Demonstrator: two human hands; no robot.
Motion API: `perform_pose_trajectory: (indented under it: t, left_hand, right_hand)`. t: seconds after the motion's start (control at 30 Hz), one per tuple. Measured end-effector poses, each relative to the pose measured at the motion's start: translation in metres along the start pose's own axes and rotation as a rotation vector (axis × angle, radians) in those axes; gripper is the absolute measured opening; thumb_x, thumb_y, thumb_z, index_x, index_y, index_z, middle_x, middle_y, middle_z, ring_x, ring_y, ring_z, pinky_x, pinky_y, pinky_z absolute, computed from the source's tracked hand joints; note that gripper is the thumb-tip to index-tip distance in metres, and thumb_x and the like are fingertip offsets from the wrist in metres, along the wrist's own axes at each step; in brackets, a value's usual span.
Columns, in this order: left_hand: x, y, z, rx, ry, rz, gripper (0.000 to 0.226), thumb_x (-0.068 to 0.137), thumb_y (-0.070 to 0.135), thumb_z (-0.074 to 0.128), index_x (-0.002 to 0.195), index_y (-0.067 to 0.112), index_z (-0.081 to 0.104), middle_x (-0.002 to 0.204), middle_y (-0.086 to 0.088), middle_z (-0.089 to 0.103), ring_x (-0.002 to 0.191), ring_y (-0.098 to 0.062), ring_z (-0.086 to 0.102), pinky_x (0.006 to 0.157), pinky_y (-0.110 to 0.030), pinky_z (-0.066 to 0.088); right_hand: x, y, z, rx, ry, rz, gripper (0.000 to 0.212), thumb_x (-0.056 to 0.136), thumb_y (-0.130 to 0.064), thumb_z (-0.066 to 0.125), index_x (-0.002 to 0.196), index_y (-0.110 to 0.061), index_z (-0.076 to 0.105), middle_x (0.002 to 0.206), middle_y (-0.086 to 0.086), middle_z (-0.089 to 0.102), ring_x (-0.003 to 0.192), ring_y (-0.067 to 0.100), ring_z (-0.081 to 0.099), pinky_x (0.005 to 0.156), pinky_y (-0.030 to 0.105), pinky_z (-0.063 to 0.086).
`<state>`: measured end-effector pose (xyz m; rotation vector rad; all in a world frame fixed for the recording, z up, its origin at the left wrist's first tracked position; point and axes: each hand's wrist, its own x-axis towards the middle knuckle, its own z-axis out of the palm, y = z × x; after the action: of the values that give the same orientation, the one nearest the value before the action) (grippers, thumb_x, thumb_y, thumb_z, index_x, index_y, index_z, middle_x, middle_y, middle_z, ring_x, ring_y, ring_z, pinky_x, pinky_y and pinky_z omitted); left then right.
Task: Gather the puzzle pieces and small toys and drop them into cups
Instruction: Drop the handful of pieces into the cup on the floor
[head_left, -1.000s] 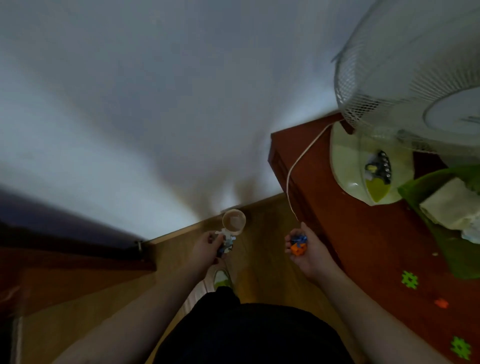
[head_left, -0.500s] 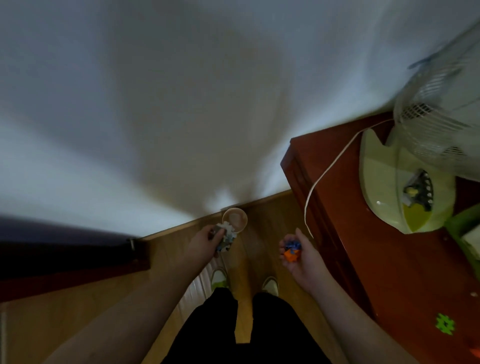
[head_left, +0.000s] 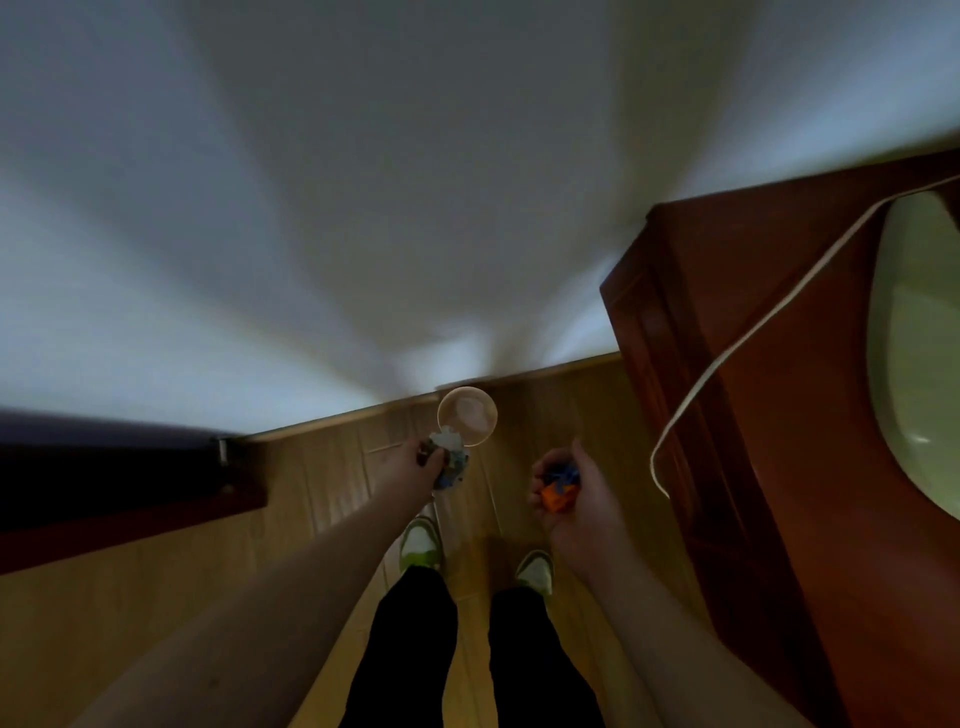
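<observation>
A brown paper cup (head_left: 467, 415) is seen from above, mouth open, right beside my left hand (head_left: 415, 467). That hand grips the cup's side together with a white puzzle piece (head_left: 447, 439) and some bluish pieces (head_left: 454, 470). My right hand (head_left: 571, 499) is held palm up a little to the right, its fingers curled round orange and blue toy pieces (head_left: 558, 486). Both hands are over the wooden floor in front of my legs.
A dark red wooden cabinet (head_left: 779, 415) stands at the right, with a white cord (head_left: 727, 358) hanging over its edge and a pale green fan base (head_left: 919, 364) on top. A dark furniture edge (head_left: 130, 483) lies at the left. A white wall is ahead.
The view has swung left and down: the fan head and the green pieces on the cabinet top have left the frame. Both hands hold the same things, at about the same distance apart.
</observation>
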<state>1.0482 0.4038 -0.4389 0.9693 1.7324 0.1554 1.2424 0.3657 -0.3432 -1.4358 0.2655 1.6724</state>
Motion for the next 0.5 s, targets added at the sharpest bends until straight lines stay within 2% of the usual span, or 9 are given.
perform_pose_trajectory:
  t: [0.07, 0.13, 0.23, 0.37, 0.5]
  left_hand:
    - [0.024, -0.006, 0.012, 0.013, 0.023, 0.008, 0.033, 0.097, 0.032, 0.051, 0.124, 0.013, 0.054, 0.108, -0.009, 0.065, 0.092, -0.023, 0.064, 0.081, -0.042, 0.057]
    - [0.044, -0.010, 0.023, 0.012, 0.042, 0.016, 0.033, 0.097, 0.034, 0.049, 0.124, 0.015, 0.054, 0.103, -0.006, 0.065, 0.089, -0.019, 0.063, 0.075, -0.035, 0.056]
    - [0.072, -0.010, 0.036, -0.021, 0.044, 0.027, 0.021, 0.099, 0.030, 0.047, 0.114, 0.017, 0.054, 0.093, 0.000, 0.062, 0.082, -0.012, 0.060, 0.065, -0.024, 0.049]
    - [0.107, -0.012, 0.045, -0.111, 0.069, -0.038, 0.027, 0.095, 0.028, 0.048, 0.118, 0.014, 0.055, 0.098, -0.007, 0.063, 0.087, -0.022, 0.064, 0.081, -0.042, 0.058]
    - [0.128, -0.021, 0.047, -0.158, 0.068, -0.090, 0.032, 0.093, 0.034, 0.048, 0.117, 0.015, 0.058, 0.098, -0.007, 0.066, 0.085, -0.023, 0.066, 0.069, -0.040, 0.061]
  right_hand:
    - [0.020, 0.010, 0.000, -0.008, -0.015, -0.004, 0.037, 0.097, -0.037, 0.049, 0.073, -0.011, 0.058, 0.069, 0.007, 0.058, 0.060, 0.016, 0.053, 0.055, 0.027, 0.041]
    - [0.036, 0.020, -0.003, -0.025, 0.003, 0.003, 0.037, 0.097, -0.037, 0.048, 0.073, -0.011, 0.057, 0.068, 0.006, 0.058, 0.058, 0.015, 0.053, 0.052, 0.026, 0.042]
    - [0.054, 0.029, -0.013, -0.028, 0.014, 0.007, 0.037, 0.096, -0.038, 0.048, 0.074, -0.011, 0.057, 0.068, 0.007, 0.059, 0.059, 0.016, 0.054, 0.054, 0.027, 0.042]
    - [0.071, 0.034, -0.031, -0.030, 0.016, -0.011, 0.032, 0.087, -0.040, 0.055, 0.074, -0.011, 0.059, 0.068, 0.007, 0.060, 0.060, 0.016, 0.056, 0.055, 0.028, 0.043]
    - [0.077, 0.038, -0.045, 0.033, -0.009, -0.021, 0.031, 0.081, -0.043, 0.059, 0.077, -0.012, 0.060, 0.071, 0.007, 0.060, 0.063, 0.017, 0.056, 0.054, 0.027, 0.046]
